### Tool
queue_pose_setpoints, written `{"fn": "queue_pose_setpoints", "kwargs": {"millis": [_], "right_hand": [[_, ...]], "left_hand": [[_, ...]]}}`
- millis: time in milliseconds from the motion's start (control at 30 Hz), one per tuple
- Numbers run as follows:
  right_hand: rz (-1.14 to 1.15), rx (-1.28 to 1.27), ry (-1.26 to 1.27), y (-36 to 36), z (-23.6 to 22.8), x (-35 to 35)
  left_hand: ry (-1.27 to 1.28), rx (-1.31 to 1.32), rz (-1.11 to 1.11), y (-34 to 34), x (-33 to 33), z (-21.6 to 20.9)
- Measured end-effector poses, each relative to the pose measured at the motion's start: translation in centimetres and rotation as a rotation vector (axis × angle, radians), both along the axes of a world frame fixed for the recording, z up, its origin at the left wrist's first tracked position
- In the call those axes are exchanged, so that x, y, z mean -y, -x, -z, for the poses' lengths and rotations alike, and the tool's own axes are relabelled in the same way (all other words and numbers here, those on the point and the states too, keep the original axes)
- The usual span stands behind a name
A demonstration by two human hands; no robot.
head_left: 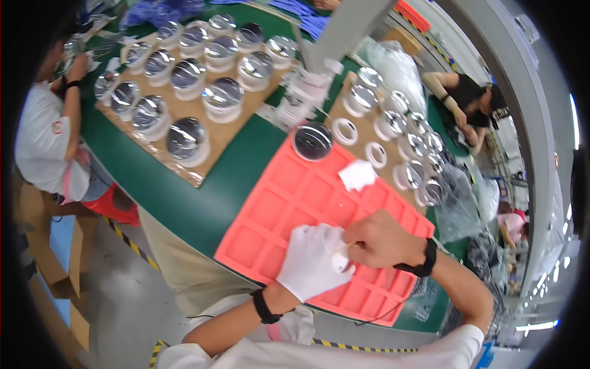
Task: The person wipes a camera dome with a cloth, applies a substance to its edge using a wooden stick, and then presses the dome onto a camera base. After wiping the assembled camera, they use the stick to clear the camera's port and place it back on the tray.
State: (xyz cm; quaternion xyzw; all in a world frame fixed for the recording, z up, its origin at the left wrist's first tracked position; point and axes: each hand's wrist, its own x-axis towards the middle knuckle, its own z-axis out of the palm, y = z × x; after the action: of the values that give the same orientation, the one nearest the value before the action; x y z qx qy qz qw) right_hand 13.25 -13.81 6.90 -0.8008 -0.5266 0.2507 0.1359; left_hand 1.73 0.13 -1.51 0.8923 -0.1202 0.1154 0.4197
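My left hand (pixel 312 263), in a white glove, is closed round a small white rounded piece (pixel 340 262) above a pink compartment tray (pixel 246 237). My bare right hand (pixel 382 238) is closed in a pinch on a thin pale stick (pixel 351 245), its end close to the white piece. Whether the stick touches the piece I cannot tell. A folded white cloth (pixel 357 175) lies on the tray beyond my hands. At the tray's far corner sits a dark glossy dome lens (pixel 312 141).
A brown board (pixel 203 147) at the left carries several shiny domes on white rings. Another board (pixel 362 135) at the right holds more, with two bare white rings (pixel 345 131). A grey post (pixel 344 37) rises between them. People (pixel 52 132) work at left and right.
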Motion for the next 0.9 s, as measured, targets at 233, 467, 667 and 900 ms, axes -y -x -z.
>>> {"fn": "queue_pose_setpoints", "kwargs": {"millis": [233, 467, 667, 900], "right_hand": [[0.129, -0.282, -0.085, 0.2, 1.3, 2.5], [0.295, -0.605, -0.177, 0.7, 1.7, 3.1], [0.294, -0.710, -0.201, 0.6, 2.0, 3.3], [0.312, -0.804, -0.238, 0.6, 2.5, 3.8]], "left_hand": [[-0.015, -0.076, -0.040, 0.2, 1.0, 1.2], [0.040, -0.098, -0.037, 0.3, 0.9, 0.9], [0.051, -0.088, -0.053, 0.4, 0.9, 1.0], [0.073, -0.083, -0.065, 0.4, 0.9, 0.9]]}}
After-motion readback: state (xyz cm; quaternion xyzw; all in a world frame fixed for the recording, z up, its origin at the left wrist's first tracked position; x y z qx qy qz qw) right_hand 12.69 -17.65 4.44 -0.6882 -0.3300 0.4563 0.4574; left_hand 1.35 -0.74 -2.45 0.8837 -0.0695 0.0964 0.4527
